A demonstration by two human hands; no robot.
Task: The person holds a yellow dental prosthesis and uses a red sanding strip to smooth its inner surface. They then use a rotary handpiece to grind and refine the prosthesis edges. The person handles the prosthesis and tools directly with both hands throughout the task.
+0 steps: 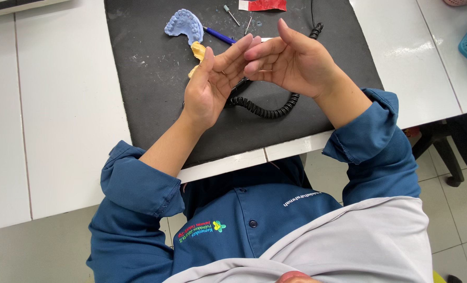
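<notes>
Both hands hover above the black mat [139, 78]. The left hand [212, 86] and right hand [291, 60] meet at the fingertips, palms open, gripping nothing visible. A yellow dental cast [197, 52] lies just at eleven o'clock of the left hand, a blue dental cast [183, 25] beyond it. A coiled black cord [267, 110] curls beneath the hands.

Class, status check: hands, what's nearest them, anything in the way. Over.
Left hand and right hand empty, fingertips touching. Coiled cord beneath, yellow cast beside. Nothing blocking.
</notes>
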